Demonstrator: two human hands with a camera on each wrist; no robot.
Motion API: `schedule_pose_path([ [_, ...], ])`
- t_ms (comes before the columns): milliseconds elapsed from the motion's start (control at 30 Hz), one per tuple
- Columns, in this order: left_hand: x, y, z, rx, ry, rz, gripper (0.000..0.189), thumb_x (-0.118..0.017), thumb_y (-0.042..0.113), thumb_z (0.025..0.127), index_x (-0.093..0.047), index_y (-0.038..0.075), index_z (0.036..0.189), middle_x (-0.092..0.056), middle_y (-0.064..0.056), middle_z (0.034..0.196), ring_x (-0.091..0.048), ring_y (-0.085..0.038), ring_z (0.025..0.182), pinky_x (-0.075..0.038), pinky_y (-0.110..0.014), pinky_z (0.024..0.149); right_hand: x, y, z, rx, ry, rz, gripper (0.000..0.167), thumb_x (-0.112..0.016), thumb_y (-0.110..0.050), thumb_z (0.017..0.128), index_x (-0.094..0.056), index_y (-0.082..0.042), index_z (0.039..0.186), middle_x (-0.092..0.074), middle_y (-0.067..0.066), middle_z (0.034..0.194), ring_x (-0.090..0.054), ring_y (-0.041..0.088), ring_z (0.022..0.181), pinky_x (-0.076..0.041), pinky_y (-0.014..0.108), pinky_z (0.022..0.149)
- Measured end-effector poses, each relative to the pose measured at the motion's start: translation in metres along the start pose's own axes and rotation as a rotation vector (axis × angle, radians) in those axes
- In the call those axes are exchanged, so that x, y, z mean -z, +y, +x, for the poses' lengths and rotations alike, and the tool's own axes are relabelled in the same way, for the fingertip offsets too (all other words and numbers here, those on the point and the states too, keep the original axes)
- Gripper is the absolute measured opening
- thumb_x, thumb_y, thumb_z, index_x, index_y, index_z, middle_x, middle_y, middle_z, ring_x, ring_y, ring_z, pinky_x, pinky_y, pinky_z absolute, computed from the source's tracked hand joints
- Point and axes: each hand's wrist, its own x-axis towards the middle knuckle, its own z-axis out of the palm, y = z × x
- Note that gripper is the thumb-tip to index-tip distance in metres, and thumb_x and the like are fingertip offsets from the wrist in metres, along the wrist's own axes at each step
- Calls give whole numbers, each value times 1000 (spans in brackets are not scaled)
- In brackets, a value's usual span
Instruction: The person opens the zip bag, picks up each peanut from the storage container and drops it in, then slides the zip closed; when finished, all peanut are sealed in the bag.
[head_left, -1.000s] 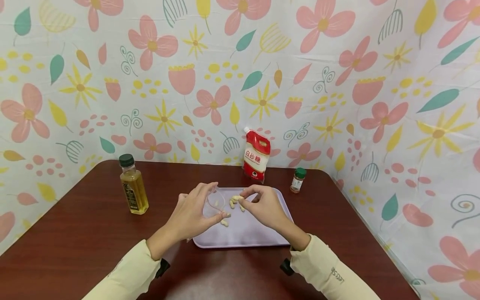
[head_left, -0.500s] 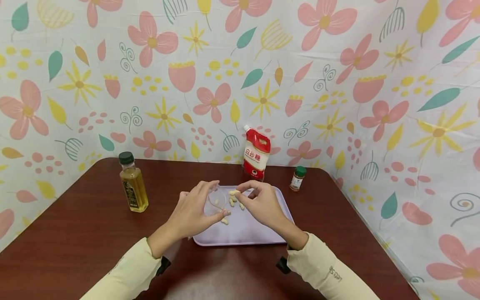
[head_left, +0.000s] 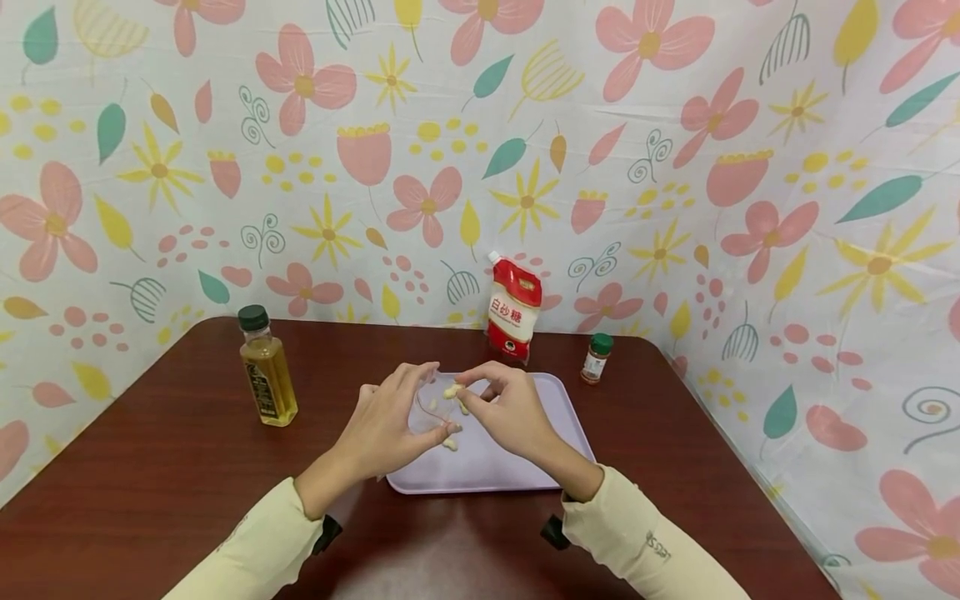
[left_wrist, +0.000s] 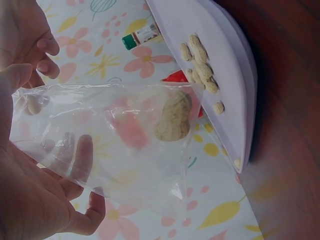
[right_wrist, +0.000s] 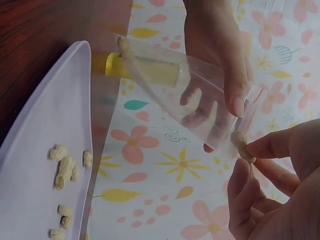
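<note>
My left hand [head_left: 386, 425] grips a clear zip bag [left_wrist: 100, 117], thumb and fingers spreading its mouth. One peanut in its shell [left_wrist: 174, 120] lies at the bag's bottom corner in the left wrist view. Thumb and fingertips of my right hand [head_left: 513, 412] pinch another peanut [right_wrist: 242, 146], right at the bag's opening in the right wrist view. Below both hands is a pale purple tray [head_left: 517, 471]. Several loose peanuts [right_wrist: 65, 170] are scattered on it, partly hidden behind the hands in the head view.
A bottle of yellow oil [head_left: 268, 379] with a dark green cap stands left on the brown table [head_left: 150, 467]. Behind the tray is a red and white sugar pouch [head_left: 513, 308]. A small green-capped jar [head_left: 596, 358] stands at right. Flowered cloth [head_left: 427, 125] hangs behind.
My right hand has moved left, carrying the pinched peanut from over the tray's peanuts to the bag's mouth. My left hand stays nearly in place with the bag.
</note>
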Motion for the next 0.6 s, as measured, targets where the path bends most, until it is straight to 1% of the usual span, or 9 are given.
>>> schedule_pose_path([
  [33,1,0,0,0,1,2,76,-78,47,80,-49,11,141,-58,-1,122,-60,-18,106,-36,-43,75,0,-1,0,2,-3,6,12,-75,-5,86,-76,-6,98,-73,4,91,-60,14,55,-46,26,46],
  [67,1,0,0,-3,3,3,77,-78,48,81,-49,10,141,-58,-1,122,-60,-18,106,-36,-42,75,0,-6,0,1,-7,9,12,-75,-3,86,-76,-3,98,-73,7,90,-61,17,55,-45,26,46],
  [100,1,0,0,-5,4,6,77,-77,49,81,-49,10,141,-58,-1,122,-60,-17,106,-35,-42,75,0,-7,1,-2,-8,9,12,-74,-2,85,-75,-1,98,-73,9,89,-62,19,55,-44,25,46],
  [233,2,1,1,-9,7,15,77,-77,50,81,-49,10,141,-58,0,123,-60,-16,106,-36,-42,74,-1,-10,2,-17,-4,21,11,-76,-3,85,-75,-2,95,-72,8,79,-60,21,54,-41,23,44],
  [367,2,2,1,-7,10,14,77,-79,48,80,-49,10,141,-58,-1,123,-60,-16,106,-36,-42,74,-2,-5,3,-21,2,30,9,-78,-9,84,-76,-7,92,-70,3,72,-59,17,53,-41,25,44],
  [600,0,1,-2,5,8,-6,75,-79,45,80,-49,11,140,-59,-1,121,-60,-20,106,-36,-42,74,-2,-3,2,-32,-5,21,8,-79,-13,85,-77,-7,90,-70,1,70,-58,15,52,-43,26,44],
])
